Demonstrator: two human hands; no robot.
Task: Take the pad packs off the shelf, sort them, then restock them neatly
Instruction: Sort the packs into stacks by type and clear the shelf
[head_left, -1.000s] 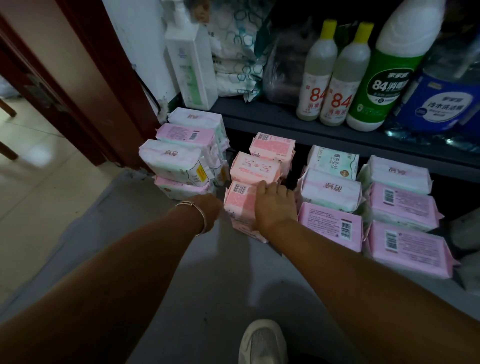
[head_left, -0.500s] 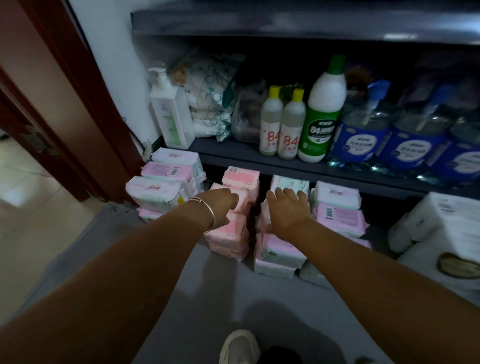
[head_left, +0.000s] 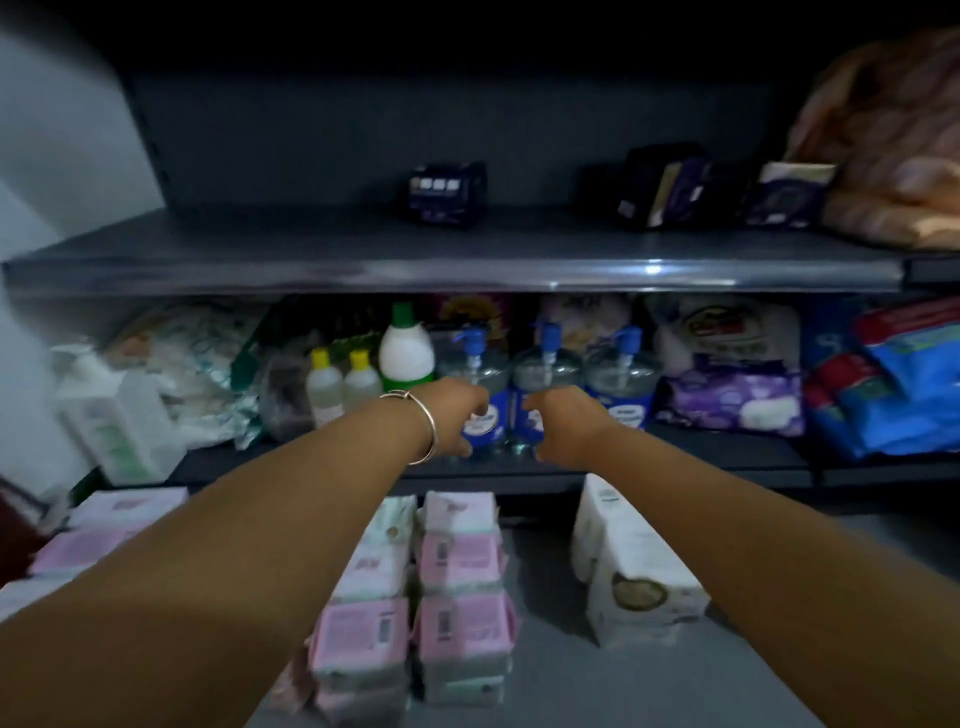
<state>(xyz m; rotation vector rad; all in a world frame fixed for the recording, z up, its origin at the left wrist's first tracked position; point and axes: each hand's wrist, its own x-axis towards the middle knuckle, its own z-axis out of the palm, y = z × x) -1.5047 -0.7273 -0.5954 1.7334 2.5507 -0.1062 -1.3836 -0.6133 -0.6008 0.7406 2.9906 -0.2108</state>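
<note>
— Hands?
— I see both arms stretched forward; left hand (head_left: 460, 415) and right hand (head_left: 563, 428) loosely curled, holding nothing, before the pump bottles (head_left: 545, 384).
— Pad packs (head_left: 460, 587)?
— Stacked on the floor below.

You have one view only, from the camera on your head, wide-angle, so straight edges bow near the borders. It faces forward and slightly down at the shelf unit, close enough that both forearms run in from the bottom corners toward the centre. The upper shelf (head_left: 452, 260) crosses the frame at about a third of its height, the lower shelf (head_left: 727, 457) sits mid-frame, and the floor (head_left: 550, 686) fills the bottom. The picture is dim and blurred.
</note>
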